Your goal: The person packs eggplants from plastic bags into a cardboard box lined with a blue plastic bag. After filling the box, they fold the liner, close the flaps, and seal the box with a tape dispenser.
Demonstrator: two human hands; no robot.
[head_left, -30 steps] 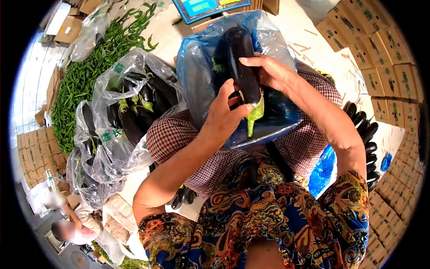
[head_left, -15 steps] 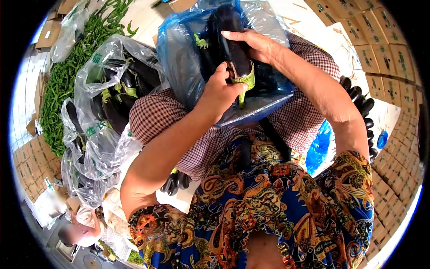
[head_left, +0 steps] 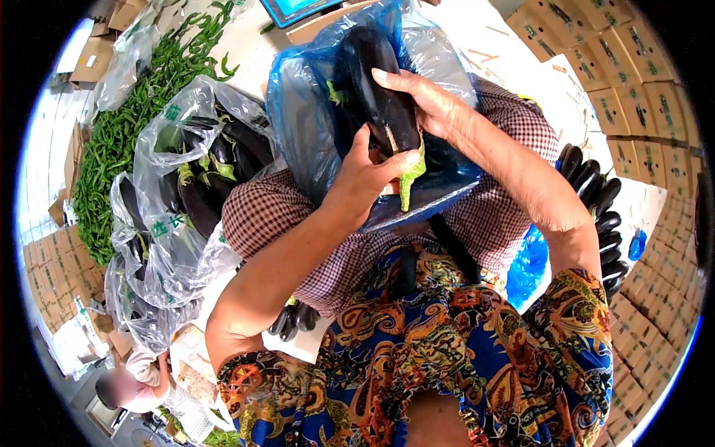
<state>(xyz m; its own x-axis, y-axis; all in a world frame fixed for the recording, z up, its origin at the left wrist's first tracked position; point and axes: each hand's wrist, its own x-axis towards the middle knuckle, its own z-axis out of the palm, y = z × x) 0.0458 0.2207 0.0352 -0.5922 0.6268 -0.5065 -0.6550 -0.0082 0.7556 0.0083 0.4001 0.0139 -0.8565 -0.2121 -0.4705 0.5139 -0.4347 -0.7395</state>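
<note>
Both hands hold one large dark purple eggplant above a box lined with a blue plastic bag. My left hand grips the stem end, thumb and fingers around the green cap. Farther up, my right hand wraps the eggplant's side, with its thumb lying across the top. A pale brownish scar runs along the skin near the cap. Inside the liner, another green stem shows at the left, its fruit mostly hidden in shadow. The box sits between my checked trouser legs.
Clear plastic bags of eggplants lie at the left, beside a long heap of green peppers. More eggplants are lined up at the right. Stacked cartons stand beyond. Another person is at lower left.
The eggplant has turned in my hands, showing the scar and more of the cap. My left hand has shifted slightly down. The view has tilted, with a blue-edged tray now visible at the top.
</note>
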